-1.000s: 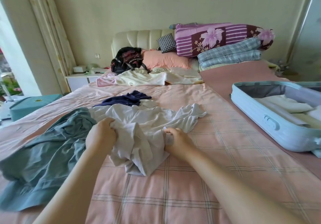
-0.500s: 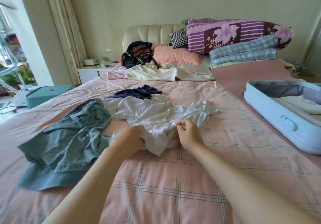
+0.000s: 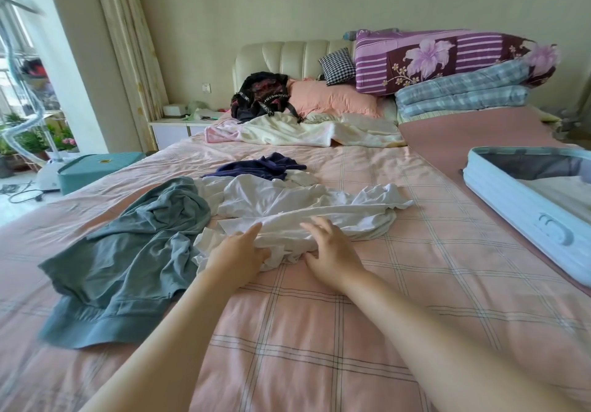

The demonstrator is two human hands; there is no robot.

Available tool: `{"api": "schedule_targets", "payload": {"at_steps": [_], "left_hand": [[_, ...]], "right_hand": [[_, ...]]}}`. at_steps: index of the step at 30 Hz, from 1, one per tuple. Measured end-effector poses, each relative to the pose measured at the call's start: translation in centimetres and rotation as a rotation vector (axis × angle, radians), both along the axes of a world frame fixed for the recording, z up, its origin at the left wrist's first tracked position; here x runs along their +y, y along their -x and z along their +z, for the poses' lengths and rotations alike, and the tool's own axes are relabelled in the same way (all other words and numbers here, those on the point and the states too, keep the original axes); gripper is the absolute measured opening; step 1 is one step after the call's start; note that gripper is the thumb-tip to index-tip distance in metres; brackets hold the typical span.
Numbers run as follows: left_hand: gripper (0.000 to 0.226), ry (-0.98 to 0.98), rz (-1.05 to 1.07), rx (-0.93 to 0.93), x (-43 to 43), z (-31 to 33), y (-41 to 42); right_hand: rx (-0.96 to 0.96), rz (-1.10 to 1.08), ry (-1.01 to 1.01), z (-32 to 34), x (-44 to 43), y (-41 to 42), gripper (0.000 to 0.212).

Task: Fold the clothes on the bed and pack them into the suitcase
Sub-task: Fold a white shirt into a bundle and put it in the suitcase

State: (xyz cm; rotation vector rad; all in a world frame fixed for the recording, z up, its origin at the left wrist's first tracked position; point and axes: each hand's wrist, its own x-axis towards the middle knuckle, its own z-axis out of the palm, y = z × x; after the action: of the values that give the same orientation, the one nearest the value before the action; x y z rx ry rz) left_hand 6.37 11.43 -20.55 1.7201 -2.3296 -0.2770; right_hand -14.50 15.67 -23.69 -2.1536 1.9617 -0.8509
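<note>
A person's left hand [image 3: 238, 251] and right hand [image 3: 332, 248] are resting, fingers loose and gripping nothing, on a crumpled white garment [image 3: 303, 207] lying in the middle of the bed [image 3: 287, 331], which is probably needing smoothing flat before folding, with the open suitcase [image 3: 518, 207] waiting at the right edge.

Your forearms leave the frame at its bottom edge. The fingers of your right hand [image 3: 334, 251] smear with blur over the white garment [image 3: 287, 207], whose near hem is bunched so tightly that its shape cannot be read. Folds cover part of your left hand [image 3: 238, 253]; whether it grips the cloth cannot be told. The navy garment [image 3: 262, 167] lies half hidden behind the white one. The suitcase [image 3: 518, 207] is cut by the right edge, its pale contents blurred. Items on the nightstand [image 3: 172, 130] are too small to name, as is the lettering on the backpack [image 3: 259, 95] strap.
</note>
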Motion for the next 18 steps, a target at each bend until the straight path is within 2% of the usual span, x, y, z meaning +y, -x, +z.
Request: {"api": "schedule_targets", "payload": {"at_steps": [2, 4, 6, 8, 11, 13, 14, 16, 18], "left_hand": [[0.042, 0.030, -0.015, 0.180, -0.6, -0.2, -0.4], [0.024, 0.085, -0.025, 0.339, -0.8, 0.4, -0.8], [0.025, 0.094, -0.078, 0.449, -0.3, 1.3, -0.8], [0.031, 0.095, -0.179, 0.501, 0.9, 2.1, -0.2], [0.030, 0.046, -0.281, 0.521, 3.4, 3.4, 1.0], [0.032, -0.136, -0.403, 0.468, 5.2, 4.3, 2.2], [0.034, -0.272, -0.476, 0.376, 6.1, 4.6, 2.6], [0.037, -0.508, -0.561, 0.188, 7.4, 4.3, 3.2], [0.019, -0.543, -0.512, 0.167, 8.1, 3.5, 3.5]], "right_hand": [[0.090, 0.066, 0.002, -0.2, -0.8, -1.0, 0.066], [0.117, 0.113, 0.018, -0.3, -1.2, -1.6, 0.057], [0.072, 0.129, 0.101, 0.0, -0.9, -1.5, 0.034], [-0.065, 0.096, 0.145, 1.2, -0.2, -0.7, 0.018], [-0.084, 0.011, 0.178, 3.3, 1.5, 1.4, 0.022], [0.046, -0.013, 0.186, 3.9, 3.0, 3.3, 0.027], [0.161, -0.027, 0.156, 4.1, 3.8, 4.6, 0.028], [0.416, -0.098, -0.080, 4.5, 5.6, 6.5, 0.026], [0.537, -0.178, -0.340, 4.9, 7.3, 7.3, 0.021]]}}
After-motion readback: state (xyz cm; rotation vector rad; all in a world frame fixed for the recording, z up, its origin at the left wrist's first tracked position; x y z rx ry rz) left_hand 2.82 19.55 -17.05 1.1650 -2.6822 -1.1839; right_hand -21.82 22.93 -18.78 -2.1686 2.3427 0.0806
